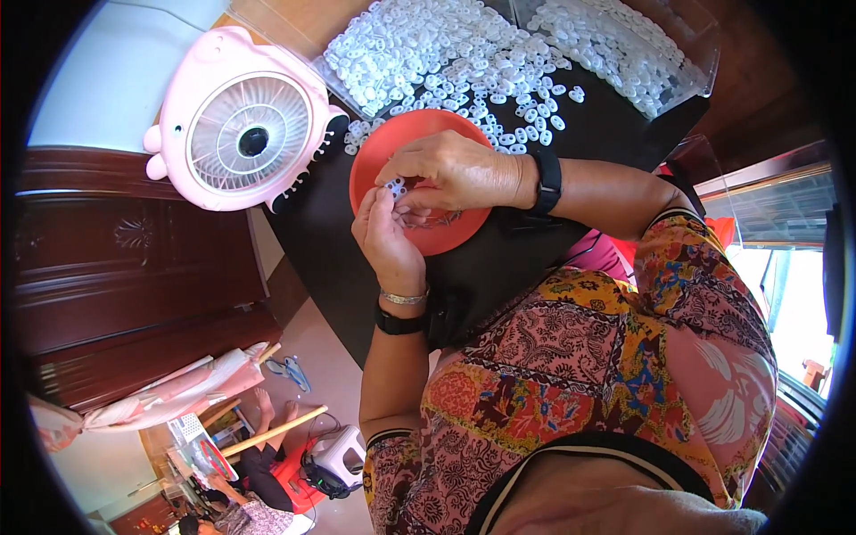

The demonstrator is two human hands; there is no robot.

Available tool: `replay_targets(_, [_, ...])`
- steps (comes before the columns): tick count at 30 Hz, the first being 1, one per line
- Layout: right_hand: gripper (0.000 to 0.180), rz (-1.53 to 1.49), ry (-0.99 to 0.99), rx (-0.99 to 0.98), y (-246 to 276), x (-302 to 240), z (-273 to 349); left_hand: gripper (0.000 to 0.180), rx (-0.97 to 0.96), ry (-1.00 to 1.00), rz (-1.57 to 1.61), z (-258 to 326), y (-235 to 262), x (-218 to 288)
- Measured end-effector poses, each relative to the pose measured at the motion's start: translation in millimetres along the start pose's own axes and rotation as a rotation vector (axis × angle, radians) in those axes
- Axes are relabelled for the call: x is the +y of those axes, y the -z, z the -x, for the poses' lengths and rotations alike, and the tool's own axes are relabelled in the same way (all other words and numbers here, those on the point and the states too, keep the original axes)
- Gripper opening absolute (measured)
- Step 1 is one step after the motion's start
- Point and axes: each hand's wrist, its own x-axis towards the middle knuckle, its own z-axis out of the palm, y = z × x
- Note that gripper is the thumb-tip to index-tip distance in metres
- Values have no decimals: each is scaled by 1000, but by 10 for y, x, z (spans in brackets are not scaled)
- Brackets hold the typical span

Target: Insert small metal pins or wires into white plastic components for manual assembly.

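Above a red-orange round bowl (pixel 364 153), both my hands meet around one small white plastic piece with holes (pixel 395 187). My left hand (pixel 390 245) pinches it between thumb and fingertips from the near side. From the right, my right hand (pixel 459 174) reaches over the bowl, its fingers closed on the same piece. Thin, small, pin-like bits (pixel 446 219) lie in the bowl under my hands. Beyond the bowl, loose white oval pieces (pixel 526 120) with holes are scattered on the dark table (pixel 321 259).
A large heap of white pieces (pixel 419 45) fills a clear tray at the back, beside a second clear tray (pixel 704 76). A pink animal-shaped fan (pixel 214 67) stands left of the bowl. At lower left, another person (pixel 254 490) sits near a red stool (pixel 299 477).
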Motion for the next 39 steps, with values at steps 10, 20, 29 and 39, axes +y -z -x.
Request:
replay_targets(10, [27, -95, 13, -23, 24, -16, -6, 21, 36, -63, -55, 10, -35, 9])
replay_targets(20, [28, 49, 132, 67, -9, -16, 3, 19, 0, -110, -85, -15, 4, -42])
replay_targets(29, [23, 64, 141, 23, -21, 46, 4, 20, 19, -82, -121, -23, 18, -49])
replay_targets(39, [18, 40, 115, -35, 19, 23, 23, 23, 4, -182, -184, -2, -6, -52])
